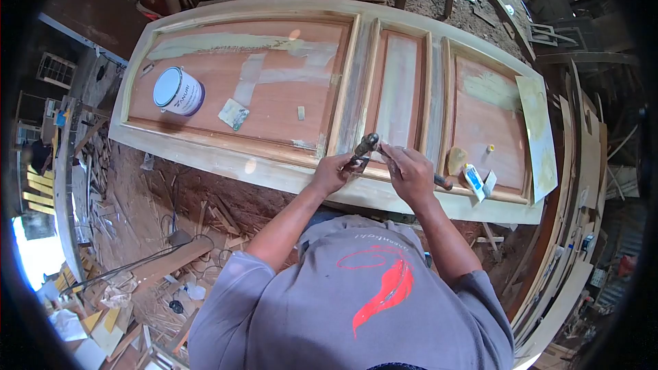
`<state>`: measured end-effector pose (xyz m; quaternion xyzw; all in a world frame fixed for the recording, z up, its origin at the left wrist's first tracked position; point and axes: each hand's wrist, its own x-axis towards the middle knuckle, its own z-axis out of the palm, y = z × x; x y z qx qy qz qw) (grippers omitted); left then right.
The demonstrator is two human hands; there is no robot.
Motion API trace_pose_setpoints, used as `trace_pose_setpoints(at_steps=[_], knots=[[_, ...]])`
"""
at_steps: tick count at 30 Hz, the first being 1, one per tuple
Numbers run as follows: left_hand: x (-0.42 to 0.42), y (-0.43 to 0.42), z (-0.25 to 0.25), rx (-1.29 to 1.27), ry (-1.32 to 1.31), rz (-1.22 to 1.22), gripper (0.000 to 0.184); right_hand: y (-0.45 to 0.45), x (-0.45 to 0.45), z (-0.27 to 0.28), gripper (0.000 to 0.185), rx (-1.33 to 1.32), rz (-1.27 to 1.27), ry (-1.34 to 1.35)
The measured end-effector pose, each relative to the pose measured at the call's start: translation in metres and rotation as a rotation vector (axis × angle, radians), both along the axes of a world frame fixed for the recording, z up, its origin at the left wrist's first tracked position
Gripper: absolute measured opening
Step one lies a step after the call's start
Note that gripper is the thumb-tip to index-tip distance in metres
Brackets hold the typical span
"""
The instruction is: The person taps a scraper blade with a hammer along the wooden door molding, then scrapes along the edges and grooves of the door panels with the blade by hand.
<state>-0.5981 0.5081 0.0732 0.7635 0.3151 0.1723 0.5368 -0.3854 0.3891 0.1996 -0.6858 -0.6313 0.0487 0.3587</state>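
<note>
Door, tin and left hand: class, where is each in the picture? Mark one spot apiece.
Door (185,148): head view, on its pale near border.
Tin (186,99): head view, on its labelled side wall.
Left hand (332,174): head view, on the back of the hand.

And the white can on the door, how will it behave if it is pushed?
The white can would probably slide rather than tip: it stands upright and squat. It looks smooth and undented, so likely stiff. Being round, it might roll if toppled.
</note>
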Motion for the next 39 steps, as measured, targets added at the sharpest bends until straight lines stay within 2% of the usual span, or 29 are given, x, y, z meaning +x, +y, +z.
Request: trace_pose_setpoints(at_steps=[2, 5, 8, 11, 14, 17, 20, 23, 26, 29, 32, 35, 39], knots=[[0.002, 0.002, -0.009, -0.010, -0.007, 0.002, 0.032, 0.000, -0.002, 0.003, 0.034, 0.002, -0.014, 0.045], [0.008, 0.004, -0.002, -0.114, 0.032, 0.026, 0.028, 0.002, 0.004, -0.004, 0.032, -0.143, -0.026, 0.010], [0.009, 0.007, 0.002, -0.058, 0.059, 0.015, 0.038, 0.006, 0.003, -0.005, 0.030, -0.091, -0.098, 0.085], [0.015, 0.006, 0.017, -0.091, 0.118, 0.004, 0.028, 0.010, 0.007, -0.005, 0.029, -0.125, -0.025, -0.007], [0.012, 0.002, 0.019, -0.116, 0.062, 0.033, 0.029, 0.010, 0.006, -0.002, 0.029, -0.060, -0.046, 0.017], [0.005, -0.003, -0.021, -0.035, -0.073, 0.035, 0.028, 0.002, 0.003, -0.006, 0.031, -0.062, -0.037, 0.021], [0.000, -0.006, -0.002, 0.084, -0.016, 0.016, 0.025, -0.003, 0.000, -0.002, 0.035, -0.075, 0.022, -0.032], [-0.001, -0.008, 0.005, 0.109, 0.033, 0.009, 0.021, -0.010, -0.005, 0.000, 0.037, 0.023, -0.025, 0.019], [0.000, -0.009, -0.001, 0.118, -0.048, 0.025, 0.018, -0.013, -0.005, -0.005, 0.038, -0.062, 0.024, -0.098], [0.000, -0.009, -0.003, 0.122, -0.020, 0.017, 0.018, -0.013, -0.007, -0.004, 0.042, 0.059, -0.002, -0.061], [-0.001, -0.010, 0.005, 0.094, -0.018, 0.016, 0.019, -0.015, -0.007, -0.012, 0.043, 0.033, 0.011, -0.086], [0.000, -0.012, 0.003, 0.198, -0.041, 0.015, 0.018, -0.016, -0.006, -0.005, 0.044, 0.013, 0.004, -0.100], [-0.002, -0.012, -0.007, 0.197, 0.032, 0.002, 0.018, -0.019, -0.008, -0.011, 0.043, 0.052, -0.014, -0.075]])
